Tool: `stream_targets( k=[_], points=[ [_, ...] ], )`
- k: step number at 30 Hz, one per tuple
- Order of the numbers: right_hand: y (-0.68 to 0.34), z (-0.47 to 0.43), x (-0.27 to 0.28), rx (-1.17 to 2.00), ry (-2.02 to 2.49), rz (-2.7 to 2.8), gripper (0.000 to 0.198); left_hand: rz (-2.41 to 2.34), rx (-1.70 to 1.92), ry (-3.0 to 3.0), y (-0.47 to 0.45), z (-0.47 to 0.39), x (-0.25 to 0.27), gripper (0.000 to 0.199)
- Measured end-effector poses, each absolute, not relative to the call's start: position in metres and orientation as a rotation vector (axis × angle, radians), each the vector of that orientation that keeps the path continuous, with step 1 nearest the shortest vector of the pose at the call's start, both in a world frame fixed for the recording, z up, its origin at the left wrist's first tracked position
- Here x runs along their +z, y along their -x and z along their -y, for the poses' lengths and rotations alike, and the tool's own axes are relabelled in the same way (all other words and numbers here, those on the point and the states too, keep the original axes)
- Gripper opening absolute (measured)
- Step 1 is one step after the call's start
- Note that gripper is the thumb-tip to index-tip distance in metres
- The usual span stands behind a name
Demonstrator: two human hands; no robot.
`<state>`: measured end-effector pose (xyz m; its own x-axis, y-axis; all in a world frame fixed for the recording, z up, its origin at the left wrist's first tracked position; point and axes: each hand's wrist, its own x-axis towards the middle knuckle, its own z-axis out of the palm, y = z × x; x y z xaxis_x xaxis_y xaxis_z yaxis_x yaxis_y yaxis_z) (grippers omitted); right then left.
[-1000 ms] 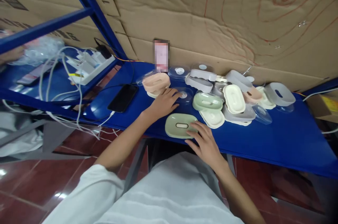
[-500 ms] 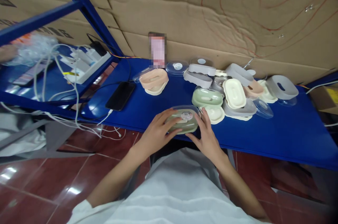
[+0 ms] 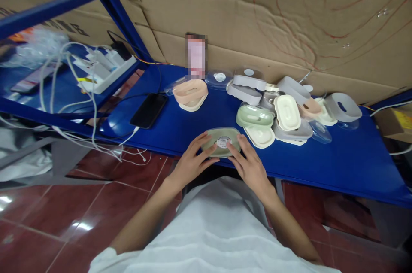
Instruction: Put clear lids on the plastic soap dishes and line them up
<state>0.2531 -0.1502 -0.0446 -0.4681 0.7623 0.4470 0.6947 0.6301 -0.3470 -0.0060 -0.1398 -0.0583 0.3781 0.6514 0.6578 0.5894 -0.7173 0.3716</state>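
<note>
Head view, looking down on a blue worktop (image 3: 337, 165). Grasping a green box (image 3: 222, 153) between both hands at the centre of the frame, just inside the worktop's near edge, with the left hand (image 3: 192, 161) at its left end and the right hand (image 3: 253, 170) at its right. Reaching fingers over the clear top toward the round label (image 3: 224, 141), with both thumbs at the near side, likely to share the pressure and keep the box level. Cannot tell the force of the grasp or the fit of the clear top. Kept close to the body, presumably for a straight-down view and short reach. Right of centre, heaped loosely: a second green box (image 3: 255, 116) over a cream tray (image 3: 262, 138), with grey boxes and another cream tray (image 3: 287, 112) beyond, apparently grouped within reach of the right hand. Left of centre, a peach box (image 3: 193, 88) on a cream base (image 3: 190, 106), handy for the left hand. Farther back, a phone (image 3: 195, 55) propped upright against the cardboard (image 3: 225, 11), probably for viewing. At left, a black phone (image 3: 148, 110) lying flat on a white cable (image 3: 128, 136), probably for charging.
</note>
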Motion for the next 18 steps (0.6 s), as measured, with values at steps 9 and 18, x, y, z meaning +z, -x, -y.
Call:
stream_targets(
  k=[9, 18],
  points=[
    [-0.257, 0.147, -0.039, 0.308, 1.111, 2.18, 0.075, -1.139, 1.24, -2.364, 0.002, 0.14, -0.05, 0.042],
    [-0.261, 0.149, -0.045, 0.291, 1.147, 2.084, 0.071, -1.374, 0.95, -2.103, -0.003, 0.136, -0.046, 0.075]
  ],
)
